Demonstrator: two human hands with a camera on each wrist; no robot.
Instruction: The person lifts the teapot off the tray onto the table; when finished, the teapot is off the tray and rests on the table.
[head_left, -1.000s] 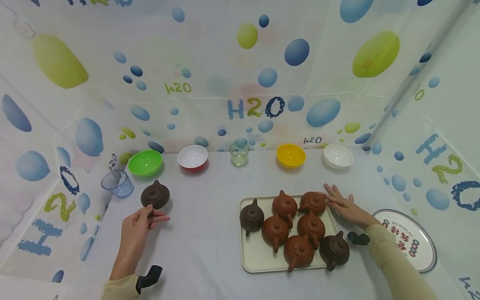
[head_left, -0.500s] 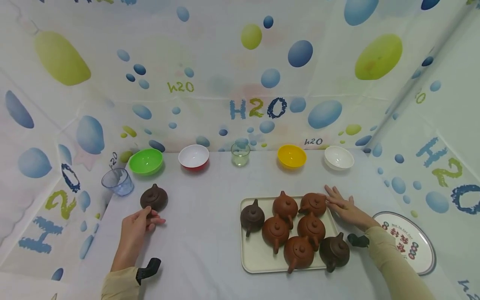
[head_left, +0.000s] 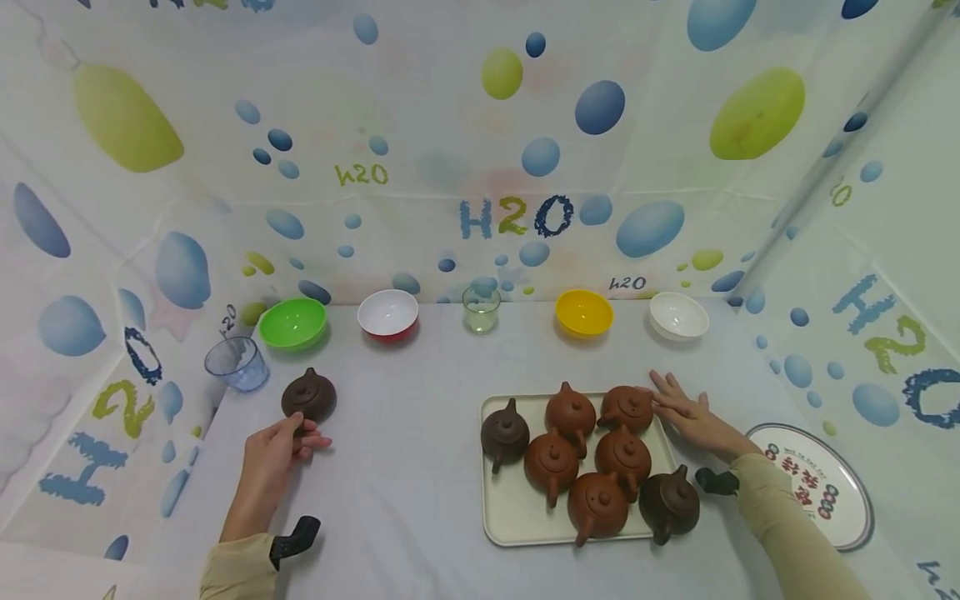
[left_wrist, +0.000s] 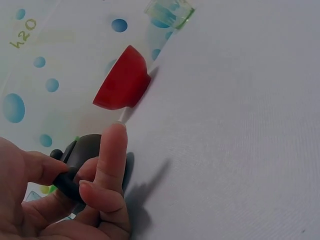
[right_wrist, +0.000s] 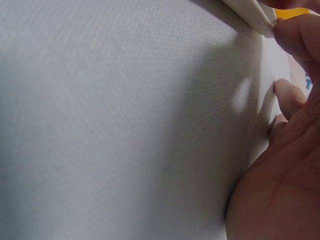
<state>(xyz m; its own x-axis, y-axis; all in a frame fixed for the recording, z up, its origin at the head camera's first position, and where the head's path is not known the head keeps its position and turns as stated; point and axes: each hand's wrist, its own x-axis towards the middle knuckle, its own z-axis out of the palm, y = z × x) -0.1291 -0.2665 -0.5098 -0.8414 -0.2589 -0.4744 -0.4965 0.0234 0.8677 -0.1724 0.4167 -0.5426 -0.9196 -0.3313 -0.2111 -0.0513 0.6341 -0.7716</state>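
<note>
My left hand (head_left: 272, 467) pinches the handle of a dark brown teapot (head_left: 310, 395) at the left of the white-covered table. In the left wrist view, thumb and fingers hold the dark handle, and one finger points out straight. Whether the teapot's base touches the cloth is hidden. My right hand (head_left: 697, 421) rests with straight fingers on the cloth beside a cream tray (head_left: 510, 521), its thumb side by the tray's right edge. Reddish-brown teapots (head_left: 551, 462) crowd the tray, with a dark teapot (head_left: 504, 432) at its left and another dark teapot (head_left: 670, 502) at its lower right corner.
Along the back stand a green bowl (head_left: 292, 325), a red bowl (head_left: 387, 315), a greenish glass (head_left: 481, 310), a yellow bowl (head_left: 584, 314) and a white bowl (head_left: 678, 317). A blue glass (head_left: 238, 365) is at far left. An oval printed plate (head_left: 840, 492) lies at right.
The left hand and its teapot have come down slightly toward the cloth, then stayed still over the last half second. The right hand keeps its place by the tray.
</note>
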